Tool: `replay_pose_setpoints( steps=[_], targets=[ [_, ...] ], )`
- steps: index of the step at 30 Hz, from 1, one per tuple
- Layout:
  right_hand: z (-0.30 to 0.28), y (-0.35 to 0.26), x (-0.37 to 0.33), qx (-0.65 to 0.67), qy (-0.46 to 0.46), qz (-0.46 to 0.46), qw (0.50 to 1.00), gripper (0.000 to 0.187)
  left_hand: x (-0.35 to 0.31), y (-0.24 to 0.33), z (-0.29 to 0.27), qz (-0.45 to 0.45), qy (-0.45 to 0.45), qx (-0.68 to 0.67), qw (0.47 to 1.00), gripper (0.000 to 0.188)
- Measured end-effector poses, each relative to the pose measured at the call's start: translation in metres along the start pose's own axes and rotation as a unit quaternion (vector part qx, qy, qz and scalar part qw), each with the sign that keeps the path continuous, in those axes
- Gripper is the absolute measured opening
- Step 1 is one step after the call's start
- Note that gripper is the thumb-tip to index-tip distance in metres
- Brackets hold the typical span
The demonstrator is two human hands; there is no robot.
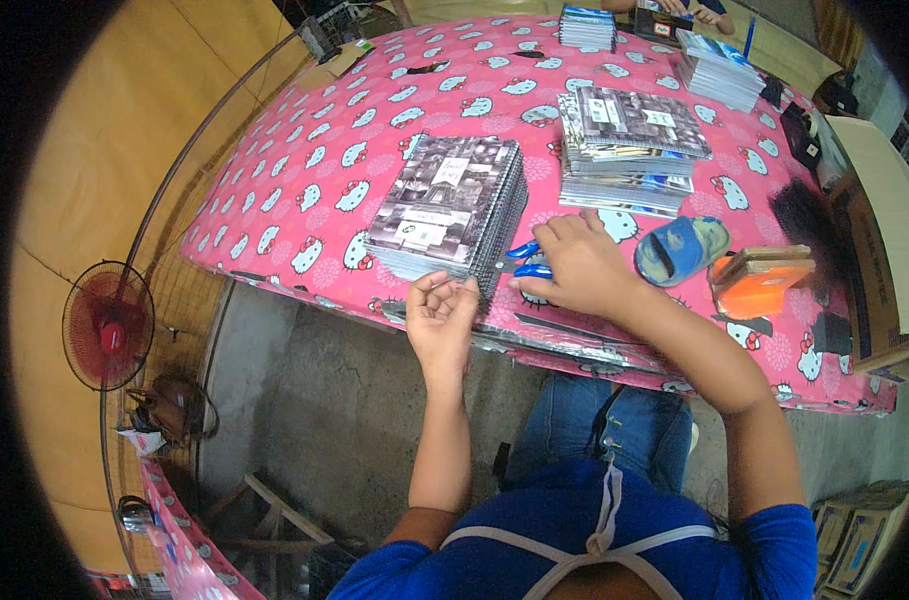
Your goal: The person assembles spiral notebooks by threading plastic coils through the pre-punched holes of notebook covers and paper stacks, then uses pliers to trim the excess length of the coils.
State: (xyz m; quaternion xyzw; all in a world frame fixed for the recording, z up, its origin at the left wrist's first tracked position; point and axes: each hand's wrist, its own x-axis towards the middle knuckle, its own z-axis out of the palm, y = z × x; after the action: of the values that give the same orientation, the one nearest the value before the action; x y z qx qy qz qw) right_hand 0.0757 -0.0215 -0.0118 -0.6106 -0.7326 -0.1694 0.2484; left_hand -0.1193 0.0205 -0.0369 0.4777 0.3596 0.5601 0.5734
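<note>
A stack of spiral notebooks [444, 195] with black-and-white photo covers lies in front of me, its dark wire coils along the right side. My left hand [440, 312] has its fingers curled at the near right corner of the top notebook, thumb beside the coil end. Blue-handled pliers [530, 262] are in my right hand [586, 268], their handles partly spread under my fingers. The pliers' nose points left toward the coils; whether it touches the wire is too small to tell.
Right of my right hand lie a blue patterned slipper [682, 250] and an orange block-shaped holder [764, 283]. Farther back stand another notebook pile [634, 150] and more stacks [719, 72]. A cardboard box [879, 235] is at the right edge. A fan [109, 325] stands left. Another person's hands show at the far end.
</note>
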Motion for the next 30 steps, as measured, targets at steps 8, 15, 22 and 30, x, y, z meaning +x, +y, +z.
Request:
replay_pose_setpoints(
  steps=[8, 15, 22, 30],
  targets=[
    [-0.006, -0.008, 0.016, 0.055, -0.160, 0.051, 0.984, 0.057, 0.003, -0.010, -0.002, 0.051, 0.008, 0.058, 0.997, 0.026],
    [0.002, 0.001, -0.002, 0.023, -0.052, 0.021, 0.998, 0.055, 0.003, 0.004, -0.002, -0.045, -0.008, 0.018, 0.999, 0.035],
    [0.000, -0.010, 0.008, 0.056, -0.100, 0.039, 0.993, 0.055, 0.005, -0.007, -0.005, -0.003, -0.023, 0.042, 0.999, 0.036],
    [0.010, 0.002, -0.008, 0.023, -0.031, 0.012, 0.999, 0.056, 0.005, -0.005, -0.006, -0.050, -0.031, 0.018, 0.998, 0.034]
  ],
)
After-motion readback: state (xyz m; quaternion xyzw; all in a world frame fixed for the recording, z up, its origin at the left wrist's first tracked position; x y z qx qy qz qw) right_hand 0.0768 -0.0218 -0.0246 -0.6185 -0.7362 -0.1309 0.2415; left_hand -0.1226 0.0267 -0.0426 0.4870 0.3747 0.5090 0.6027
